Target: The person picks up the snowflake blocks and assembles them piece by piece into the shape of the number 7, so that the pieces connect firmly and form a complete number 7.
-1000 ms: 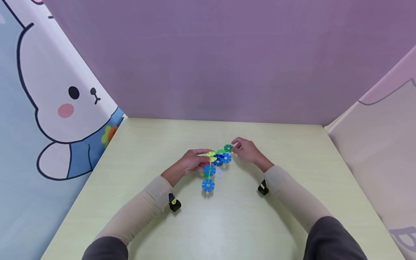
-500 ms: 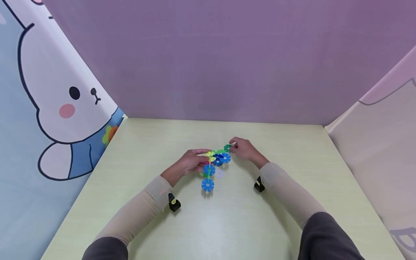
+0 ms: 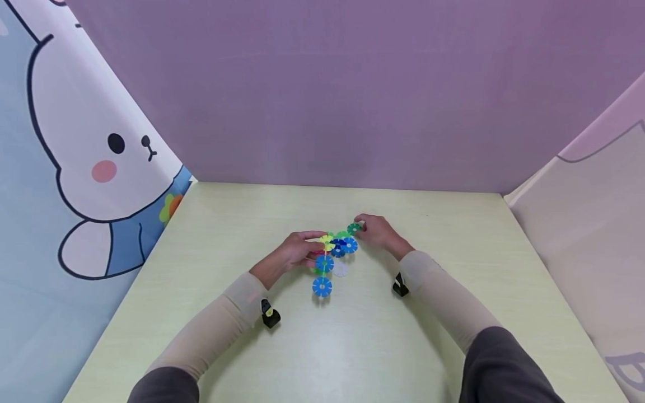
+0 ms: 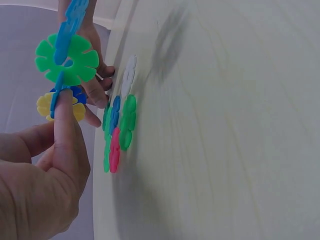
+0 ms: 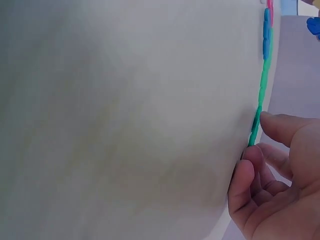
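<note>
My left hand (image 3: 294, 252) pinches a joined piece of slotted plastic snowflake discs, held above the table. In the left wrist view, its index fingertip and thumb are at a blue disc that stands edge-on; a yellow disc (image 4: 44, 105), a dark blue one and a green disc (image 4: 82, 57) are joined around it. A blue disc (image 3: 322, 287) forms the near end in the head view. At the far right of the loose discs, my right hand (image 3: 380, 232) pinches a dark green disc (image 3: 354, 228) by its edges, thumb on one side and fingertips on the other.
On the pale table (image 3: 353, 347), close under the joined piece, lie loose discs: a white one (image 4: 129, 75), a green one (image 4: 128, 122), a red one (image 4: 115, 150) and several others. A purple wall (image 3: 342, 101) rises behind the table's back edge.
My right hand has moved slightly left and its fingers have closed on the dark green disc, which has shifted a little. The left hand and the joined piece stay nearly still.
</note>
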Demonstrator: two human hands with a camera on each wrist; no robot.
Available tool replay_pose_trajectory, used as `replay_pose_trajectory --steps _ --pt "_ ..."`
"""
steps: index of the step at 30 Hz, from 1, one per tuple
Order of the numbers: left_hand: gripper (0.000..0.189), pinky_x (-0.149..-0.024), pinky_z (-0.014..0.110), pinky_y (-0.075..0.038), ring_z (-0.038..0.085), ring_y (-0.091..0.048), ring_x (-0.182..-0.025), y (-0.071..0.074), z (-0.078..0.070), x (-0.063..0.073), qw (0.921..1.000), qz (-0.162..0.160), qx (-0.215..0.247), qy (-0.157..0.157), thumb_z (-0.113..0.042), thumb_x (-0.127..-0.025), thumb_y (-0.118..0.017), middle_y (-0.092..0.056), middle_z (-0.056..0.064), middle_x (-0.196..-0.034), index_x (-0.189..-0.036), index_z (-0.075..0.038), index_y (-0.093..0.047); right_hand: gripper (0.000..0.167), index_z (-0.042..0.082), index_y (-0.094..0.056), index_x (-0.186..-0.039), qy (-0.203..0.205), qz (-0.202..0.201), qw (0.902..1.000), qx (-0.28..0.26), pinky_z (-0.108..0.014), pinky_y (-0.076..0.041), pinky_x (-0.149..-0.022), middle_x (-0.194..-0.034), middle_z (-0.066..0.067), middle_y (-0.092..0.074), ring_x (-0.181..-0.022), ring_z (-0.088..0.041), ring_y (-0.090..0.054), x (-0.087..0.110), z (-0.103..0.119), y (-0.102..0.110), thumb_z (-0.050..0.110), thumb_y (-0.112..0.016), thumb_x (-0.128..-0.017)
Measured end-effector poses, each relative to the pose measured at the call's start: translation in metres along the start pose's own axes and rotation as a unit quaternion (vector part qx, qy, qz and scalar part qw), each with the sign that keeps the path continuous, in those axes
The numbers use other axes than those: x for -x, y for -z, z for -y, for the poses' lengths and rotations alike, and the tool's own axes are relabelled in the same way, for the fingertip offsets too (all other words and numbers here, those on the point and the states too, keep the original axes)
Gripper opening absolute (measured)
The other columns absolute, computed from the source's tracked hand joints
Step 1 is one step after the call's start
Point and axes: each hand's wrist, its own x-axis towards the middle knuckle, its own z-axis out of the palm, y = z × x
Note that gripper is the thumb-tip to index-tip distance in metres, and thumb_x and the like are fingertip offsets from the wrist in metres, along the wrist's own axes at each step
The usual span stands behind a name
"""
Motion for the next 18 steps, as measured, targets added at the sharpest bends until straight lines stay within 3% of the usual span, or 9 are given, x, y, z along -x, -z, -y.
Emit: replay_pose_trajectory --steps 5,18 --pt "0.042 -0.052 0.022 -0.056 0.01 -0.062 -0.059 0.0008 0.0004 -0.0007 1.0 0.0 0.0 -0.001 -0.012 -0.099 -0.066 -0.07 0.002 -0.079 -0.141 -0.018 -0.062 0.041 0.008 -0.06 -0.137 0.002 -0.003 0.9998 0.018 -0.038 -0.054 -0.083 -0.108 -0.013 -0.07 -0.091 -0.024 -0.063 -0.0016 -0.0005 -0.0016 0.021 -0.068 -0.098" --pt "0.042 -0.053 0.022 -0.057 0.011 -0.063 -0.061 -0.0006 0.0002 -0.0011 1.0 -0.005 -0.004 0.003 -0.013 -0.099 -0.067 -0.071 0.003 -0.084 -0.14 -0.019 -0.063 0.037 0.007 -0.058 -0.126 -0.011 -0.008 0.9997 -0.023 -0.039 -0.053 -0.083 -0.111 -0.015 -0.065 -0.096 -0.027 -0.06 -0.0016 -0.006 -0.0013 0.021 -0.072 -0.095"
